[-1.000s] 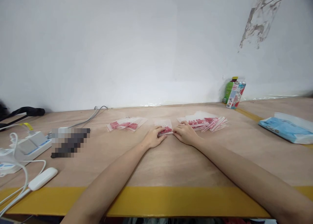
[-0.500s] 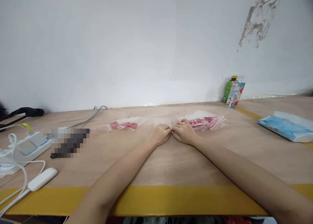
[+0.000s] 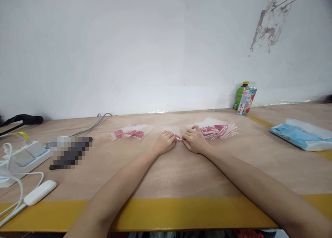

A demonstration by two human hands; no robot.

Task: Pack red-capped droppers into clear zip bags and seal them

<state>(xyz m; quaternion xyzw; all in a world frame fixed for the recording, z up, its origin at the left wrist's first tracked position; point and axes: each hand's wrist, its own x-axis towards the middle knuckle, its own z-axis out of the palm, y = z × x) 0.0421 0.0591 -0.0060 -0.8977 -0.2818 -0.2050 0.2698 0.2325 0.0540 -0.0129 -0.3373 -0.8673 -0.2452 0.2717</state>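
A small clear zip-lock bag (image 3: 175,130) lies flat at the middle of the table, with a little red showing near its closer edge. My left hand (image 3: 166,143) is closed on the left part of that edge, and its fingers cover much of the bag. Pinched at the edge's right end is my right hand (image 3: 195,141), its fingertips partly hidden. Just beyond my right hand lies a pile of zip-lock bags (image 3: 219,130) with red contents. To the left sits a smaller group of similar bags (image 3: 132,131).
On the left are a white power strip (image 3: 36,158) with plugs and cables, a white cable box (image 3: 40,193) and a blurred-out dark object (image 3: 71,155). Two drink bottles (image 3: 245,99) stand by the wall. A blue packet (image 3: 298,136) lies at the right.
My left hand has slid left, away from my right hand. A gap between them now shows the bag's edge and some red. The view has shifted slightly.
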